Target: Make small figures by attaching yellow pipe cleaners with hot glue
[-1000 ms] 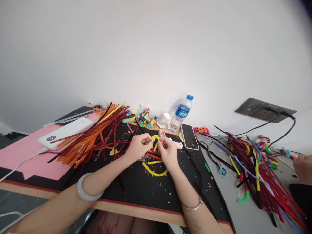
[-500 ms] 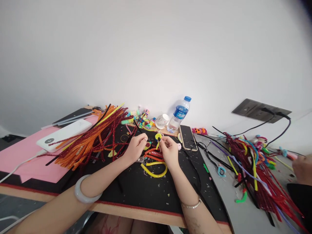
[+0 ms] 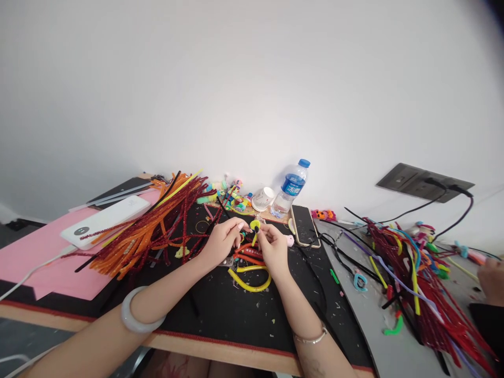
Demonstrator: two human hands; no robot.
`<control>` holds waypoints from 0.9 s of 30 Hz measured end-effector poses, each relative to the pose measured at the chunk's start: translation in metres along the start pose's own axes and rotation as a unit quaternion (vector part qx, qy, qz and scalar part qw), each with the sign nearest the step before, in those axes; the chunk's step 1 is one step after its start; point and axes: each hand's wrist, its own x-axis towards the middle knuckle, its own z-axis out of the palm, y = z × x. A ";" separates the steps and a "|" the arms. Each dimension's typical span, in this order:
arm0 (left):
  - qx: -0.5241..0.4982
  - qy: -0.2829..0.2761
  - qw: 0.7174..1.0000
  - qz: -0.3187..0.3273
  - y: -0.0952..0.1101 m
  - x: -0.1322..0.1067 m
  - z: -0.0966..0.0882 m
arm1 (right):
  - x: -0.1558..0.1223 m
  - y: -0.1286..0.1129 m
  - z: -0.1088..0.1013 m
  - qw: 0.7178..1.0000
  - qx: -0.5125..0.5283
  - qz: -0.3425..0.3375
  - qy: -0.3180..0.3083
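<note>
Both my hands meet over the black mat (image 3: 236, 310) at the middle of the table. My left hand (image 3: 224, 239) and my right hand (image 3: 272, 245) pinch a small yellow pipe-cleaner piece with a black centre (image 3: 254, 227) between their fingertips. Below them lie a curved yellow pipe cleaner (image 3: 250, 283) and a few red and orange pieces (image 3: 248, 254). A pale bangle (image 3: 136, 317) sits on my left forearm, a thin bracelet (image 3: 311, 337) on my right wrist.
A heap of orange and dark red pipe cleaners (image 3: 149, 226) lies left, beside a white power bank (image 3: 104, 220) on pink paper (image 3: 43, 254). A water bottle (image 3: 289, 189), paper cup (image 3: 263, 198) and phone (image 3: 304, 224) stand behind. Another person's hand (image 3: 492, 278) and a mixed pipe-cleaner pile (image 3: 413, 273) are right.
My hands have stayed together on the small yellow piece, with the fingers shifting slightly around it. The view has drifted a little.
</note>
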 end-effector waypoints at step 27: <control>-0.156 0.011 0.984 -0.082 -0.006 0.006 0.000 | 0.003 -0.003 -0.002 0.996 0.082 0.014 -0.012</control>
